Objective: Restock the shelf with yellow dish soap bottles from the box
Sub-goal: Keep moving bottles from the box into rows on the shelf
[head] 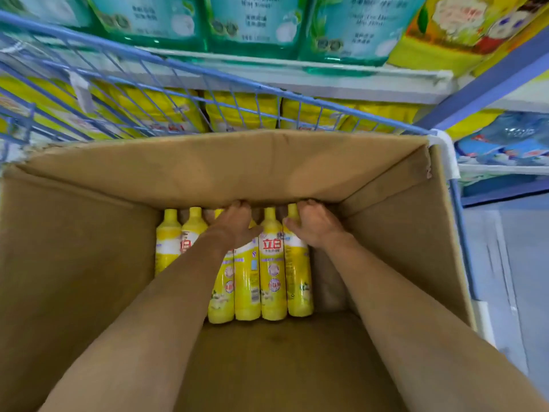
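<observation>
Several yellow dish soap bottles [272,272] lie side by side at the bottom of a deep cardboard box [74,248], caps toward the far wall. My left hand [234,224] reaches down and closes over the neck of a middle bottle [246,281]. My right hand [315,224] wraps the neck of the rightmost bottle [298,275]. Both forearms stretch into the box. The fingertips are hidden under the far flap.
The box sits in a blue wire cart [178,93]. Behind it stands the shelf [326,81], with yellow refill pouches [237,111] on the lower level and teal pouches [252,22] above. Grey floor [511,278] lies to the right.
</observation>
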The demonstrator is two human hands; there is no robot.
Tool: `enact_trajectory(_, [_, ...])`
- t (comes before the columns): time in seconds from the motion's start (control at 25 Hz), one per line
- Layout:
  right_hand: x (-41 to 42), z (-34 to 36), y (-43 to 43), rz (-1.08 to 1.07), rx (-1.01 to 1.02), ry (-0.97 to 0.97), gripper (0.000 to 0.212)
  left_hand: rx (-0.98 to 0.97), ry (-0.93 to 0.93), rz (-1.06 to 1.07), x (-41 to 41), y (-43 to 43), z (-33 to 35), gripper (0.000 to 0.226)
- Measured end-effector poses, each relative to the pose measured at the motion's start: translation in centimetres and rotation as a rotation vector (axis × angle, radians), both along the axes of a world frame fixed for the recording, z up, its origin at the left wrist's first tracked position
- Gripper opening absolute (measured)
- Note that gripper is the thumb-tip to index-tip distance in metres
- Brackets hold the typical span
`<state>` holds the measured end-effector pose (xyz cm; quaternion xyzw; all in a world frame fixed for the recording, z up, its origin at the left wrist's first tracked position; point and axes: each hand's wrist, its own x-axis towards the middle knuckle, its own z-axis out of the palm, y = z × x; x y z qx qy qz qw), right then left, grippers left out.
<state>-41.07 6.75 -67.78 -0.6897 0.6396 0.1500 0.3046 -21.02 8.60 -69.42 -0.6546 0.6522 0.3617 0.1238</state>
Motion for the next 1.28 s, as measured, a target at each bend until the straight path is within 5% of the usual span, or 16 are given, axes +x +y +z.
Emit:
enact_trajectory(0.36, [0.1, -1.4, 1.8, -0.439, 0.033, -0.210, 0.063, -0.042, 0.334, 0.477, 1.1, 2.2, -1.3, 0.064])
enact_trajectory(0.56, [-0.2, -2.3, 2.5, -0.447, 0.199, -0.242, 0.068, 0.048, 0.566, 0.583, 1.3, 3.5, -1.3, 0.032])
enact_trajectory(0.72, [-0.2, -2.2, 3.6, -0.489, 0.155, -0.327, 0.084, 0.054, 0.683, 0.650, 1.1, 5.4, -1.4, 0.057])
enact_trajectory(0.96, [-0.5, 10.4, 4.4, -0.195, 0.113, -0.373, 0.059, -0.011, 0.831, 0.648, 1.2, 7.4, 8.7, 0.058])
enact_trajectory(1.28, [-0.4, 36.7, 0.6, -0.060, -0.090, -0.525, 0.043, -0.133, 0.963, 0.394, 3.0, 1.4, 34.6, 0.068])
